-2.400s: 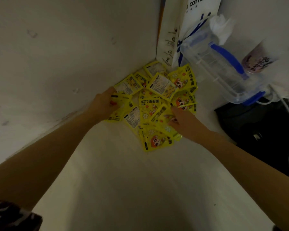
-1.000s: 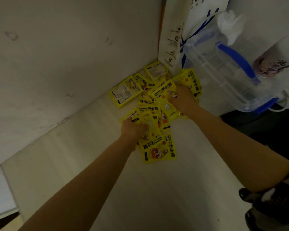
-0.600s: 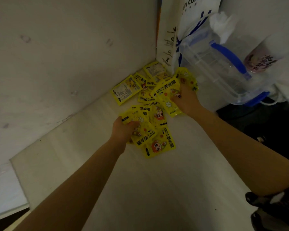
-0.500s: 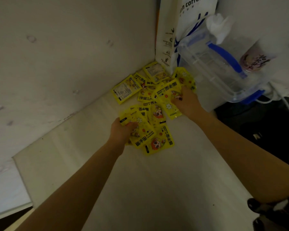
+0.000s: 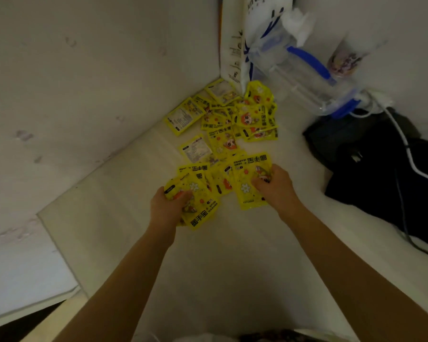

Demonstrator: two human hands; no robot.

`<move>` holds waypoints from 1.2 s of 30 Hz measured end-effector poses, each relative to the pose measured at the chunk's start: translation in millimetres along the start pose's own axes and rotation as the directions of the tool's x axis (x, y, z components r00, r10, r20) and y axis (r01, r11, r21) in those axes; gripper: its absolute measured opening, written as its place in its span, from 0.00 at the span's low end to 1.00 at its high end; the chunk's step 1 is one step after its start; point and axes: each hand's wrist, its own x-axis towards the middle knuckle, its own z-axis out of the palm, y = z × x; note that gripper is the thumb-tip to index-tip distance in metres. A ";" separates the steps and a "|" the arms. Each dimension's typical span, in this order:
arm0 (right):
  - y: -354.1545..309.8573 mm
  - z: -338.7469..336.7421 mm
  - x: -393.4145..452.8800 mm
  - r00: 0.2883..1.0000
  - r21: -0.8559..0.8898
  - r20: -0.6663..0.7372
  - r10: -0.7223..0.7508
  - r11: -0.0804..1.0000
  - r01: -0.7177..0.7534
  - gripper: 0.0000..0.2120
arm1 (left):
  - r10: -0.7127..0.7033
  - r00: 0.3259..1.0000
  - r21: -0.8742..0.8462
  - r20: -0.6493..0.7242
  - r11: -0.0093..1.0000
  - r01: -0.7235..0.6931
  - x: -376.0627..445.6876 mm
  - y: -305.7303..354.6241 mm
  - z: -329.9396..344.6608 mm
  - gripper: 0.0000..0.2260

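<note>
Gathering seems half done: left hand [image 5: 167, 209] grips several hand-warmer packets [image 5: 202, 208], right hand [image 5: 278, 190] pinches one packet [image 5: 247, 178], loose packets [image 5: 255, 117] lie beyond.

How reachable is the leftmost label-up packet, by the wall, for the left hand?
Probably yes: the label-up packet lies mostly uncovered by the wall, bare surface between it and the left hand. But that hand grips a bunch of packets, so taking another looks awkward.
</note>
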 end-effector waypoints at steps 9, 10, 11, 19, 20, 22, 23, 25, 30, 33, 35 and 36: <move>52.3 42.9 -115.0 0.974 0.118 -0.133 0.184 0.979 -0.169 0.11 | -0.008 0.988 0.041 0.152 0.999 0.002 -39.8 -48.3 -49.6 0.12; 56.9 47.0 -128.8 0.966 0.131 -0.154 0.206 0.974 -0.187 0.11 | -0.004 0.985 0.060 0.175 0.998 -0.007 -43.8 -53.2 -55.3 0.12; 62.3 50.8 -141.4 0.958 0.145 -0.178 0.226 0.969 -0.201 0.10 | -0.004 0.981 0.077 0.196 0.997 -0.011 -47.5 -57.9 -60.1 0.12; 108.0 60.7 -235.3 0.849 0.296 -0.350 0.397 0.906 -0.301 0.09 | -0.006 0.935 0.232 0.353 0.969 -0.081 -83.3 -85.6 -62.3 0.09; 115.6 60.0 -246.2 0.833 0.322 -0.365 0.415 0.896 -0.305 0.10 | -0.005 0.927 0.251 0.374 0.963 -0.096 -88.2 -89.5 -59.2 0.09; 130.4 59.2 -266.8 0.802 0.377 -0.387 0.455 0.872 -0.313 0.11 | -0.005 0.912 0.290 0.410 0.949 -0.125 -99.0 -97.6 -52.8 0.10; 137.2 58.9 -277.8 0.784 0.402 -0.397 0.477 0.858 -0.319 0.11 | -0.009 0.902 0.308 0.431 0.941 -0.138 -105.2 -101.9 -49.7 0.11; 151.3 58.2 -300.0 0.746 0.456 -0.416 0.520 0.829 -0.323 0.12 | -0.023 0.878 0.347 0.478 0.923 -0.165 -118.0 -111.1 -42.5 0.11; 189.4 58.4 -358.4 0.669 0.593 -0.432 0.605 0.749 -0.294 0.15 | -0.027 0.801 0.429 0.598 0.855 -0.291 -150.5 -144.2 -20.8 0.11; 210.7 55.9 -398.8 0.604 0.662 -0.442 0.663 0.696 -0.279 0.14 | -0.051 0.758 0.479 0.650 0.801 -0.358 -174.5 -167.5 -9.4 0.12; 226.1 53.6 -427.4 0.561 0.702 -0.449 0.696 0.663 -0.261 0.12 | -0.080 0.725 0.510 0.684 0.764 -0.396 -194.1 -184.4 -2.1 0.13; 233.0 52.5 -441.9 0.540 0.722 -0.448 0.713 0.644 -0.252 0.10 | -0.093 0.707 0.518 0.701 0.748 -0.415 -204.5 -193.7 1.4 0.13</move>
